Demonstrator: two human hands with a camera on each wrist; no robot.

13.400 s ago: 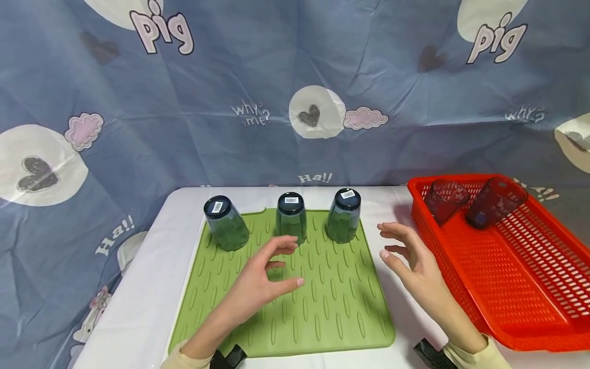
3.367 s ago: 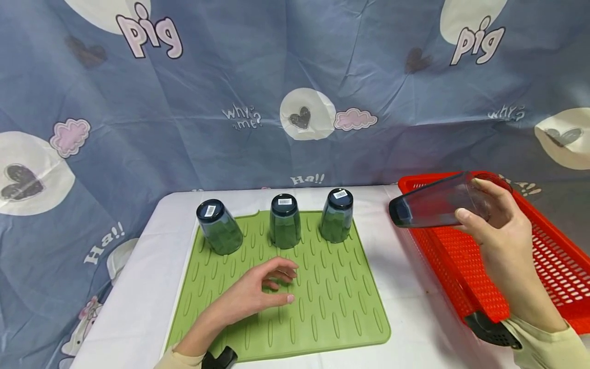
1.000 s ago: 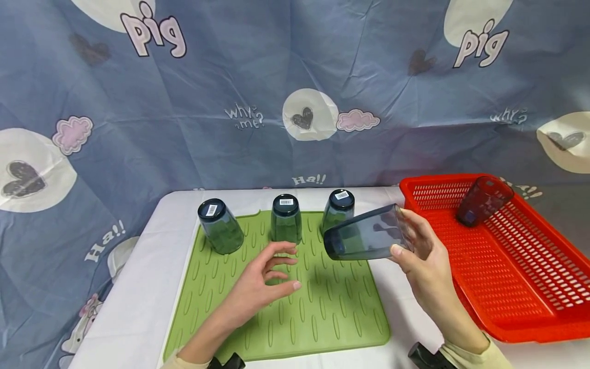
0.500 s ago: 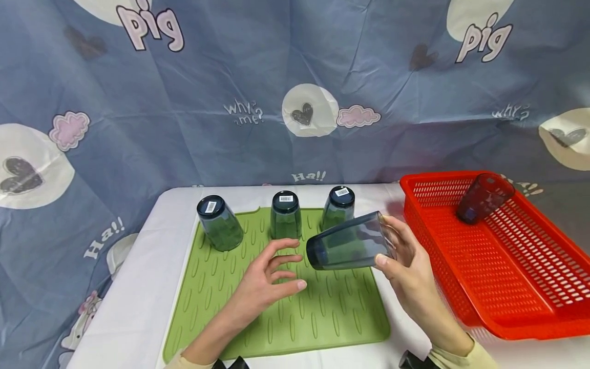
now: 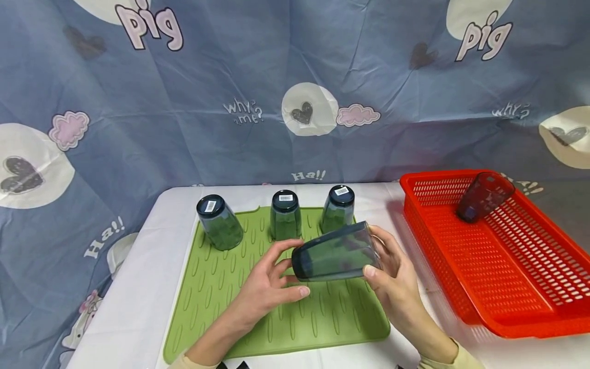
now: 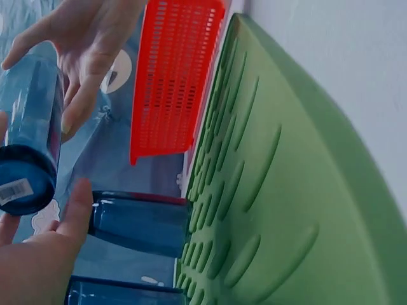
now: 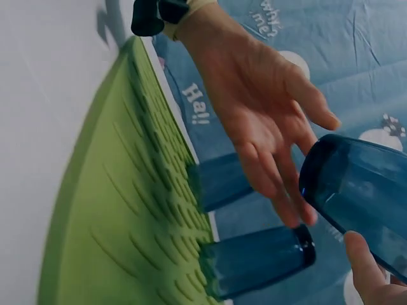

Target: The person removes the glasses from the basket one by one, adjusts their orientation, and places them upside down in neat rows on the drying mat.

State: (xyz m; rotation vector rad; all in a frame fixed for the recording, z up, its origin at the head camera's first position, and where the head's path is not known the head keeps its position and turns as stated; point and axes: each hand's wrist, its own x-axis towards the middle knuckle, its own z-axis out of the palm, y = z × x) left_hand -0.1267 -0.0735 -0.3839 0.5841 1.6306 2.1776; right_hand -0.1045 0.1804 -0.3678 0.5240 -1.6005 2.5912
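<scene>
The right hand (image 5: 394,279) pinches the held glass (image 5: 334,253) close to its rim, thumb on the near side and fingers behind. The glass hangs almost level above the green mat (image 5: 322,320), its dark base pointing into the gap between the left thumb and fingers. The left hand (image 5: 267,287) makes a wide, rounded curve about that base; whether a fingertip touches it cannot be told.

The step in hand looks like bringing the base to the left fingers. To do it well, the person should draw left thumb and fingers in evenly and hold the right pinch firm until the base is secure, since smooth glass may slip. The right glass (image 5: 337,212), just beyond the held glass, could be knocked.

Nothing shows inside the see-through held glass. Beyond the left fingertips, the left glass (image 5: 219,223), the middle glass (image 5: 286,218) and the right glass make 3 standing upside down, labels on their bases. Right of the right fingers, the red basket (image 5: 511,287) holds 1 tilted glass (image 5: 485,197) at its far end
</scene>
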